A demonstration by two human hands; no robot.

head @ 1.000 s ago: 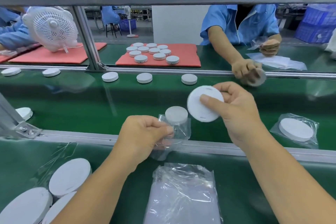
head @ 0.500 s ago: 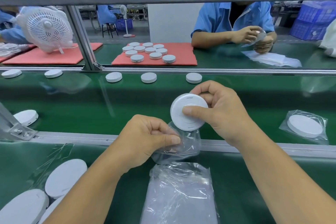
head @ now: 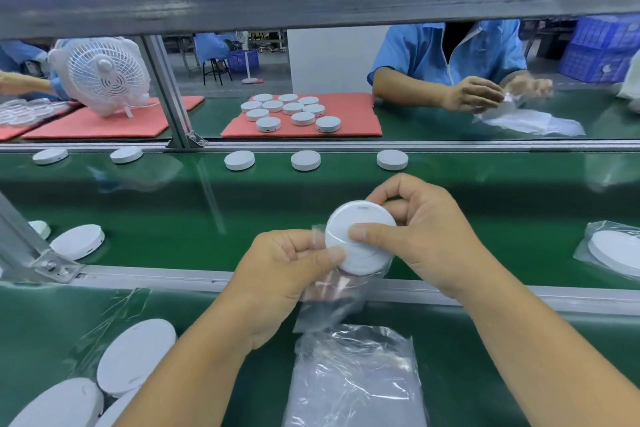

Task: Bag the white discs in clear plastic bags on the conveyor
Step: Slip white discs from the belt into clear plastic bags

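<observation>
Right hand (head: 429, 236) pinches a white disc (head: 360, 237) above the belt's near edge, its lower edge at the mouth of the clear bag (head: 329, 288) the left hand (head: 287, 270) grips. Risk: mouth folds shut, disc catches the film or slips onto the conveyor (head: 242, 218).

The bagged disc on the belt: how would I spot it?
Follow the green conveyor belt to its far right edge, right of the right hand. The bagged disc lies flat there. Unlike the bare discs along the belt's far side, it sits inside crinkled clear plastic.
</observation>
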